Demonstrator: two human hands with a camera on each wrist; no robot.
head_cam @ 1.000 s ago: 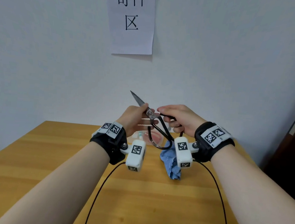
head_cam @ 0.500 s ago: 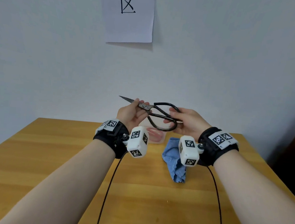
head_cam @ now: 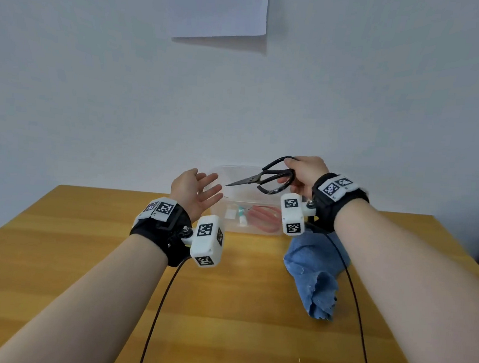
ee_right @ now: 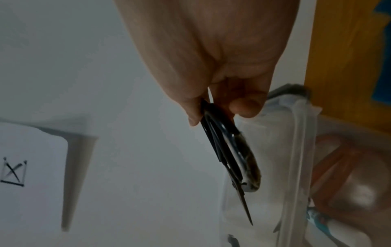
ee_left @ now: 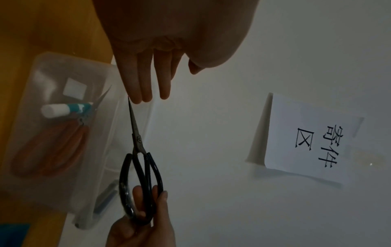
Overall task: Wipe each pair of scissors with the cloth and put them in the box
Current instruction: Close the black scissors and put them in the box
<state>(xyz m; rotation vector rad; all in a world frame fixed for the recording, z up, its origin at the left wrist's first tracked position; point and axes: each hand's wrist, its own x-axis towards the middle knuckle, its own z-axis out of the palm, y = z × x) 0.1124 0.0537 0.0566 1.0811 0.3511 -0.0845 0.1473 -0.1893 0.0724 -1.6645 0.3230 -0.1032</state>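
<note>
My right hand (head_cam: 302, 175) grips the loops of the black scissors (head_cam: 264, 177) and holds them in the air over the clear plastic box (head_cam: 222, 171), blades closed and pointing left. The same scissors (ee_left: 137, 150) (ee_right: 230, 160) show in both wrist views. My left hand (head_cam: 195, 189) is held palm up with fingers straight, just left of the blade tip and holding nothing. Inside the box lie red-handled scissors (head_cam: 264, 215) and a small white tube with a teal band (head_cam: 241, 216). The blue cloth (head_cam: 314, 272) lies crumpled on the table below my right wrist.
The wooden table (head_cam: 81, 254) meets a white wall, and the box stands at its far edge. A paper sheet (head_cam: 219, 6) is taped on the wall above. Black cables (head_cam: 161, 304) run from both wrist cameras toward me across the table.
My left hand has let go of the blades and opened. My right hand has carried the scissors rightward and over the box. The head view has tilted down.
</note>
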